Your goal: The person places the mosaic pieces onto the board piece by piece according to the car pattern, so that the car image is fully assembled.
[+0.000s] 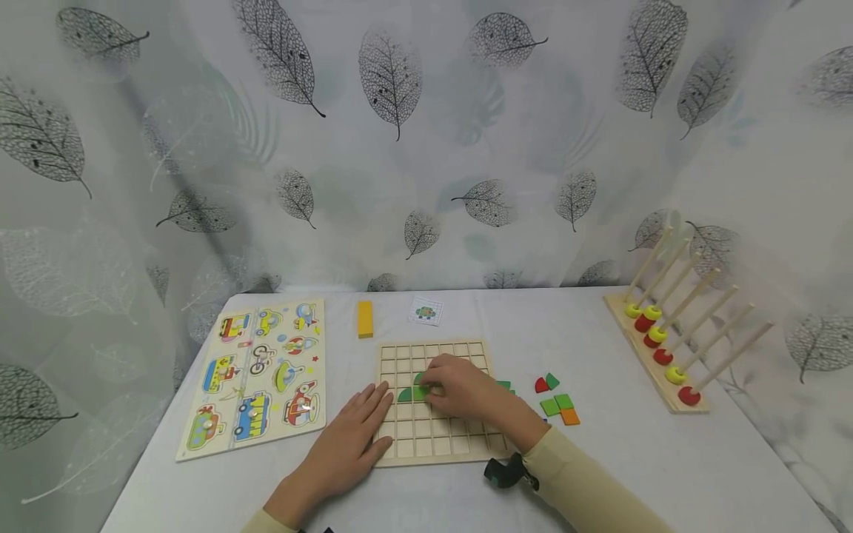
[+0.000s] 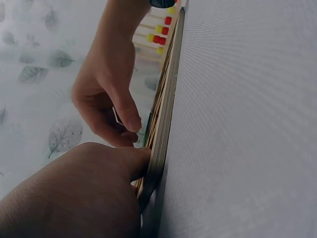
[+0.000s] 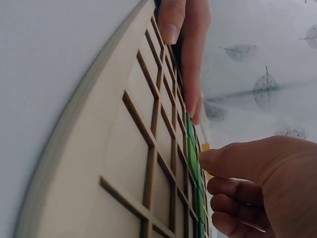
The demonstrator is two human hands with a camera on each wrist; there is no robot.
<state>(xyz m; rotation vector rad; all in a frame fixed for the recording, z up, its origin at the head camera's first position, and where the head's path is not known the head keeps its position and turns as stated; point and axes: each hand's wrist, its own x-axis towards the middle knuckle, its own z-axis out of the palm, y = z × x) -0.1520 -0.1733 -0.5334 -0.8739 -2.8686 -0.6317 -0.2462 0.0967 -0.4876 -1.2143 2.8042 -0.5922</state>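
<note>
A wooden grid board (image 1: 433, 457) lies on the white table, with a few green pieces (image 1: 405, 394) in its middle rows. My left hand (image 1: 353, 437) rests on the board's left edge, fingers extended. Over the board is my right hand (image 1: 460, 385), its fingers bent and fingertips at a light green piece (image 1: 418, 393). In the right wrist view, the right thumb (image 3: 223, 158) is close beside the green pieces (image 3: 193, 153); whether a piece is pinched is hidden. More green pieces (image 1: 505, 386) show past the right wrist.
Loose green tiles (image 1: 549, 406), an orange tile (image 1: 569, 417) and a red piece (image 1: 541, 385) lie right of the board. A picture card (image 1: 425, 311) and yellow block (image 1: 365, 320) lie behind it. A vehicle puzzle (image 1: 276, 426) is left; a peg stand (image 1: 656, 370) with rings is right.
</note>
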